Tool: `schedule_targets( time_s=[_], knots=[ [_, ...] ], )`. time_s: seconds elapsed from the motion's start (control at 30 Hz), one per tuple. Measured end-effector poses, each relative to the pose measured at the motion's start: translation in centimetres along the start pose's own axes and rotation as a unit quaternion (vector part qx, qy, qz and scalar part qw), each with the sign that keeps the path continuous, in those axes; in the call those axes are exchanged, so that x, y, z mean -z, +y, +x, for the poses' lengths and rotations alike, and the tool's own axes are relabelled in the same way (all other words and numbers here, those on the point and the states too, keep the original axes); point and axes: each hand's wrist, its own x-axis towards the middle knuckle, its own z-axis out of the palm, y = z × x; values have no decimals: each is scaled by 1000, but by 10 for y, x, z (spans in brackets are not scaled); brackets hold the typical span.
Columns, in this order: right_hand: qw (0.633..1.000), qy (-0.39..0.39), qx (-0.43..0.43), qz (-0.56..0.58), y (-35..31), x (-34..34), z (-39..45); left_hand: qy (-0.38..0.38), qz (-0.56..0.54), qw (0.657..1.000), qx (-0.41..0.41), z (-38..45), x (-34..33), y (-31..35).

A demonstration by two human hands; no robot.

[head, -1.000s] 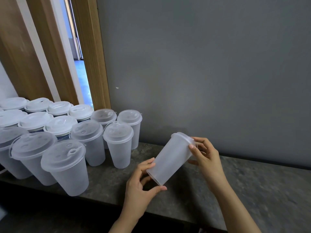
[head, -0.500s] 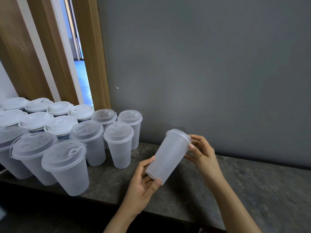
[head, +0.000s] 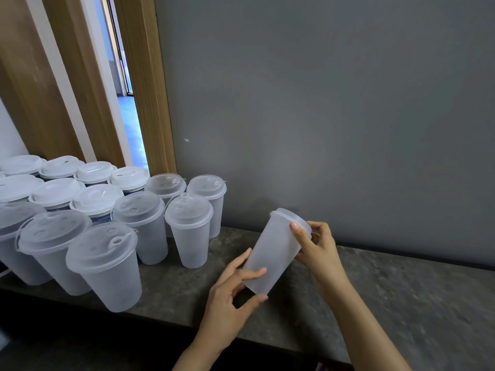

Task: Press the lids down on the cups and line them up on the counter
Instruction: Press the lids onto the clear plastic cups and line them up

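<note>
A frosted plastic cup (head: 273,255) with a lid (head: 292,217) on its rim is tilted above the counter (head: 388,295), its top leaning away to the right. My left hand (head: 230,298) grips its base between thumb and fingers. My right hand (head: 317,251) curls round the lidded rim, thumb on the cup wall and fingers behind the lid. Several lidded cups (head: 187,220) stand in rows on the left part of the counter.
A grey wall (head: 321,116) rises right behind the counter. A wooden door frame (head: 144,84) stands at the left behind the cup rows. The counter's front edge (head: 166,321) drops to a dark area below.
The held cup has moved slightly left and turned more upright. My right thumb has slid onto the cup wall by the lid, and my left fingers have shifted round the base.
</note>
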Motion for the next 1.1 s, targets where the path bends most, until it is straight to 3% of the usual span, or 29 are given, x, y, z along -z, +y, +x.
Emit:
schedule_targets(
  time_s=[0.3, 0.47, 0.73, 0.93, 1.1],
  knots=[
    [990, -43, -77, 108, 3, -6, 3, 32, -107, 991, 71, 1, 2, 5],
    [987, -99, -94, 84, -6, -8, 2, 35, -61, 996, 49, 0, 4, 0],
    [992, -65, -84, 70, -12, -7, 0, 24, -28, 999, 30, 1, 4, -1],
    [994, -106, 30, -7, -15, 2, -1, -35, -56, 993, 94, 4, 4, -1],
    [973, -189, 116, -70, -18, 3, -9, -34, -7, 996, 86, 3, 1, -7]
  ],
)
